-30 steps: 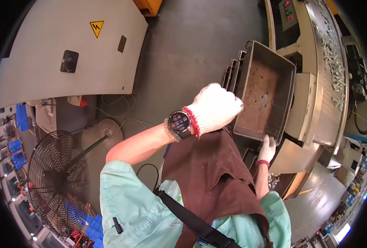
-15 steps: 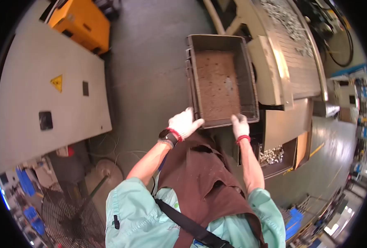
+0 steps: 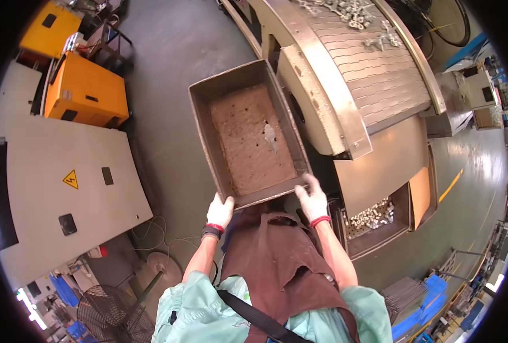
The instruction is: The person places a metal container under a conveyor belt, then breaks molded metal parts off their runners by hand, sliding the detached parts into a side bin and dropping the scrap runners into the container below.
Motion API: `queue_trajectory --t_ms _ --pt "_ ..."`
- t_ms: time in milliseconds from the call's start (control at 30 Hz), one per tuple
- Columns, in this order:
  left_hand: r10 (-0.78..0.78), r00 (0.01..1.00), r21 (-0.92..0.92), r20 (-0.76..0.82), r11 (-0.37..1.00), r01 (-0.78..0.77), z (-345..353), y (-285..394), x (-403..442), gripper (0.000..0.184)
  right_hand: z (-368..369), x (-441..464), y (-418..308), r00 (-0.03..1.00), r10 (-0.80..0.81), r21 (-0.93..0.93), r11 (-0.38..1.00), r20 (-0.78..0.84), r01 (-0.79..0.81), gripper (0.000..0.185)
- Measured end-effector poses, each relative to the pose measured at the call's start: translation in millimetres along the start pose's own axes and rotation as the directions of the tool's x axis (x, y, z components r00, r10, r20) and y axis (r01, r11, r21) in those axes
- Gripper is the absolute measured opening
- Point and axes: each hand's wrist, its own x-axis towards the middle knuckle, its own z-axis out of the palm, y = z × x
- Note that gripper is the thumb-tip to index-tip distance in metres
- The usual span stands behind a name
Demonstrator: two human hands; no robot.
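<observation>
A dark rectangular metal bin [image 3: 251,137] with a brown, stained bottom is in front of my body, tilted slightly to the left. My left hand [image 3: 220,211], in a white glove, grips its near left corner, the thumb over the rim. At the near right corner my right hand [image 3: 312,199], also gloved, holds the rim with fingers partly hidden. Nothing but a small pale patch shows on the bin's floor. To the right, a second bin [image 3: 374,243] holds many small metal parts [image 3: 371,218] beneath the end of a conveyor.
The conveyor [image 3: 374,74] carries loose metal parts at the upper right. A grey cabinet [image 3: 88,188] with a warning sign stands left, orange machines [image 3: 85,91] behind it. A black fan [image 3: 114,311] is at lower left, with cables on the floor nearby.
My left hand has moved onto the bin's near left corner and now grips it. The bin has swung left, away from the stacked bins' earlier place, and the view has turned toward the conveyor's end.
</observation>
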Motion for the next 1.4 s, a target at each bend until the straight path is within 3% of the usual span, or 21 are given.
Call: queue_trajectory --t_ms 67,133,167,300,400,433,533,567,600,900,1033,1133,1167,1267,1333,1367,1400 --pt "0.014 0.999 -0.044 -0.048 0.999 -0.016 4.2 0.7 0.2 0.052 -2.9 9.8 -6.0 0.982 0.103 0.060 0.992 0.159 -0.113 0.050" --pt "0.015 0.996 -0.044 -0.082 0.999 -0.018 9.3 1.3 3.2 0.051 -0.5 19.4 -4.9 0.982 0.104 0.047 0.992 0.161 -0.113 0.043" --pt "0.009 0.997 -0.035 -0.075 0.999 -0.012 10.3 1.2 5.9 0.060 0.2 24.3 -2.7 0.979 0.107 0.047 0.992 0.175 -0.117 0.042" --pt "-0.015 0.996 -0.050 -0.083 0.999 0.011 14.7 0.7 19.2 0.050 -4.6 39.5 -8.9 0.966 0.129 0.030 0.990 0.226 -0.139 0.041" --pt "0.048 0.991 -0.076 -0.126 0.995 -0.058 17.7 5.5 37.8 0.049 -4.4 67.9 -18.2 0.967 0.082 0.017 0.996 0.242 -0.089 0.041" --pt "-0.077 0.995 -0.145 -0.070 0.987 0.066 14.0 14.9 44.9 0.048 -5.0 77.9 -24.5 0.965 0.074 0.016 0.997 0.252 -0.080 0.041" --pt "-0.238 0.971 -0.137 0.022 0.961 0.238 -10.6 56.0 65.6 0.046 5.8 113.0 -46.5 0.965 0.056 -0.007 0.998 0.257 -0.056 0.042" --pt "-0.099 0.993 -0.132 -0.060 0.987 0.090 -3.1 14.9 100.5 0.042 11.6 125.9 -54.3 0.964 0.044 0.014 0.999 0.260 -0.050 0.042" --pt "-0.097 0.994 -0.205 -0.051 0.975 0.084 -8.7 40.2 103.9 0.027 21.7 142.9 -52.0 0.964 0.028 0.030 0.999 0.263 -0.037 0.042" --pt "-0.085 0.996 -0.197 -0.026 0.977 0.078 -68.3 110.6 230.6 0.031 68.1 281.3 -132.4 0.959 0.004 -0.014 1.000 0.283 0.000 0.043" --pt "-0.159 0.987 -0.201 0.008 0.967 0.157 -93.8 132.6 262.3 0.032 89.2 312.8 -146.8 0.955 -0.038 -0.005 0.999 0.294 0.042 0.045" --pt "-0.129 0.992 -0.178 0.009 0.976 0.128 -106.2 143.8 278.9 0.032 110.1 320.6 -148.2 0.966 -0.046 0.039 0.999 0.254 0.037 0.046" --pt "-0.177 0.984 -0.166 0.017 0.970 0.177 -111.9 150.3 280.4 0.034 112.8 320.5 -151.2 0.965 -0.032 0.035 0.999 0.260 0.024 0.047" --pt "-0.100 0.995 -0.134 -0.002 0.986 0.099 -116.9 145.5 288.9 0.042 104.8 327.5 -166.5 0.921 0.062 -0.063 0.997 0.384 -0.041 0.061" --pt "-0.190 0.980 -0.114 0.062 0.974 0.196 -120.0 149.6 286.2 0.045 98.6 329.5 -172.4 0.888 0.122 -0.180 0.983 0.444 -0.045 0.078" --pt "-0.094 0.995 -0.090 0.046 0.991 0.098 -118.3 134.7 293.0 0.045 86.1 332.4 -188.9 0.836 0.185 -0.224 0.972 0.517 -0.076 0.089" --pt "-0.100 0.992 -0.014 0.071 0.995 0.101 -123.4 127.5 296.5 0.049 79.8 330.2 -196.2 0.824 0.146 -0.199 0.979 0.548 -0.041 0.089"
